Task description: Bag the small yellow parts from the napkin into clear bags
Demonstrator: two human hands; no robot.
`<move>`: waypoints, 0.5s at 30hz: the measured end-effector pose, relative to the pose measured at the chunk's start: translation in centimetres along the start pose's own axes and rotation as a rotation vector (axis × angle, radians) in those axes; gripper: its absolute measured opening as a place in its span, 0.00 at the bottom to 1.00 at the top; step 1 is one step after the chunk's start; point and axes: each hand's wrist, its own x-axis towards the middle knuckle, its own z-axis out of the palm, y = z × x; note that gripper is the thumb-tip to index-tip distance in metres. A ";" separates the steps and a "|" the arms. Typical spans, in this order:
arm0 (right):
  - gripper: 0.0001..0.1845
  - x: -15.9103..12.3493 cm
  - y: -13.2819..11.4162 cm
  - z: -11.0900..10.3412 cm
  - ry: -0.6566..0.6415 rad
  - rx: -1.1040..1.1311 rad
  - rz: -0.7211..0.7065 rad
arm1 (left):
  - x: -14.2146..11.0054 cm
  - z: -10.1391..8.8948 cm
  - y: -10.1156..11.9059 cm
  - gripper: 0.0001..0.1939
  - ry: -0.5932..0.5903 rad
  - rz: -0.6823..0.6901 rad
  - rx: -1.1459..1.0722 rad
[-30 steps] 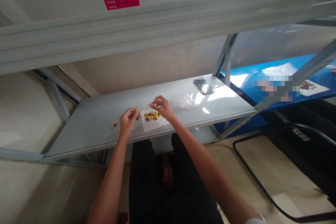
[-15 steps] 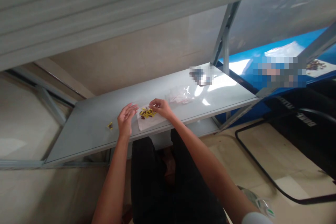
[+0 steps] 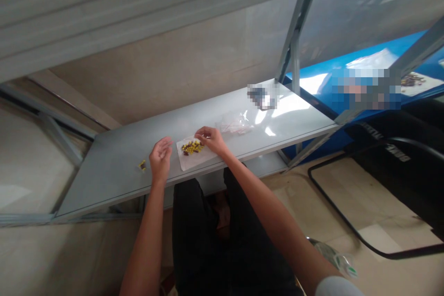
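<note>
On the grey table (image 3: pixel 114 171) lies a square white sheet (image 3: pixel 190 163), and on it a pile of small yellow and dark red pieces (image 3: pixel 191 148) that look like capsules. My right hand (image 3: pixel 212 139) is over the sheet's far right side, fingertips pinched together beside the pile; what they hold, if anything, is too small to make out. Left of the sheet, my left hand (image 3: pixel 161 159) is raised with loosely bent fingers apart, and I see nothing in it. A few more yellow and dark pieces (image 3: pixel 142 164) rest on the table beyond my left hand.
Clear plastic bags (image 3: pixel 237 125) lie right of my right hand. A blurred-out object (image 3: pixel 262 96) is farther back. A metal shelf edge (image 3: pixel 138 23) hangs low overhead. A metal post (image 3: pixel 293 41) rises at right, near a blue table (image 3: pixel 312 71) and a black chair (image 3: pixel 388 162).
My left hand has drawn left, away from the sheet's edge. The right hand stays pinched by the pile. The whole view has shifted slightly.
</note>
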 end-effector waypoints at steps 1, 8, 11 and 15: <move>0.16 0.0 -0.1 0.0 0.057 0.037 0.018 | 0.1 -0.9 -0.5 0.19 0.048 0.019 0.157; 0.31 -0.4 -1.8 -0.7 0.547 0.054 0.091 | -0.2 -5.2 -3.0 0.12 0.151 0.026 0.652; 0.29 -1.2 -2.4 -0.9 0.663 -0.089 0.084 | -0.1 -5.2 -3.5 0.11 0.108 0.012 0.542; 0.18 -2.7 -3.3 1.6 0.427 -0.271 -0.011 | -0.2 -5.2 -3.8 0.15 0.119 -0.050 0.229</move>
